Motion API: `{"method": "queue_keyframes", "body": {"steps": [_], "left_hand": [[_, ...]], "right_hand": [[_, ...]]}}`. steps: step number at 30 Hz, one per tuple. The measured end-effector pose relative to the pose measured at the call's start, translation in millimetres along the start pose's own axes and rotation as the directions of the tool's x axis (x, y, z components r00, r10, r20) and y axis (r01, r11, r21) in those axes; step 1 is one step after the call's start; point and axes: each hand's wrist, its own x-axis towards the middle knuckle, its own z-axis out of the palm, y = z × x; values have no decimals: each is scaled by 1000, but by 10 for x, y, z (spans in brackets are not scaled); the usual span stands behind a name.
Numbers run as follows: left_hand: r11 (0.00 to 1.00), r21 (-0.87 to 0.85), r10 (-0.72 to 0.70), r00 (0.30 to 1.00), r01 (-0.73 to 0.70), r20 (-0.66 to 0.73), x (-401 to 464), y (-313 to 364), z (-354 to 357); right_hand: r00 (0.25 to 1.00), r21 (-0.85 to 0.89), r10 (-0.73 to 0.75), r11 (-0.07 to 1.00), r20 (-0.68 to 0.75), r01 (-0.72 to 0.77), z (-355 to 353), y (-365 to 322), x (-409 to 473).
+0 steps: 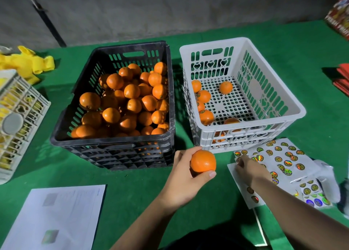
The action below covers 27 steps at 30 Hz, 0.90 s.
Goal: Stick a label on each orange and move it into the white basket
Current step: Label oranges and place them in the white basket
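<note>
My left hand [181,176] grips an orange [203,161] just in front of the gap between the two crates. My right hand [251,169] rests on the sticker sheets [283,161], its fingertips bent down onto a round label at the sheet's left edge. The white basket [283,102] stands behind the sheets and holds several oranges, some with labels showing. The black crate [113,145] on its left is piled with unlabelled oranges [130,102].
A printed paper sheet [56,215] lies at the front left on the green table cloth [47,166]. A grey basket with yellow things [17,121] sits at the left edge. Red items [342,79] lie at the far right, and a white object [328,181] beside the stickers.
</note>
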Motion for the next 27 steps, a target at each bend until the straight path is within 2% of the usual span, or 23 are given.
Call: {"method": "queue_keyframes", "body": {"steps": [4, 6, 8, 11, 14, 17, 20, 21, 23, 25, 27], "left_hand": [[1000, 5, 0, 1000, 0, -7, 7, -5, -2], [1000, 2, -1, 1000, 1, -10, 9, -2, -4], [1000, 0, -8, 1000, 8, -6, 8, 2, -7], [1000, -4, -14, 1000, 14, -1, 1, 13, -11], [1000, -12, -20, 1000, 20, 7, -6, 29, -4], [1000, -18, -25, 999, 25, 21, -11, 64, 14], [999, -15, -31, 999, 31, 32, -32, 122, 34], [1000, 1, -31, 999, 31, 35, -41, 149, 41], [999, 39, -22, 999, 20, 36, -54, 201, 55], [998, 58, -1, 999, -1, 32, -73, 250, 63], [996, 81, 22, 999, -24, 28, -90, 292, 54]], "right_hand": [[999, -4, -8, 1000, -45, 8, 36, 32, -16], [999, 84, -3, 996, -49, 8, 50, 101, -9], [997, 264, -13, 964, -74, 32, 53, 172, -7], [992, 591, -2, 803, -127, 78, 4, 178, -29], [979, 734, 64, 671, -191, 99, -151, 145, -118], [927, 652, 4, 713, -375, 260, -338, 45, -338], [846, 647, -117, 592, -520, 480, -541, -281, -746], [790, 602, -195, 550, -582, 579, -603, -408, -896], [626, 419, -389, 496, -676, 761, -683, -615, -1143], [525, 252, -546, 497, -653, 831, -710, -729, -1280], [512, 194, -611, 510, -604, 838, -746, -754, -1329]]}}
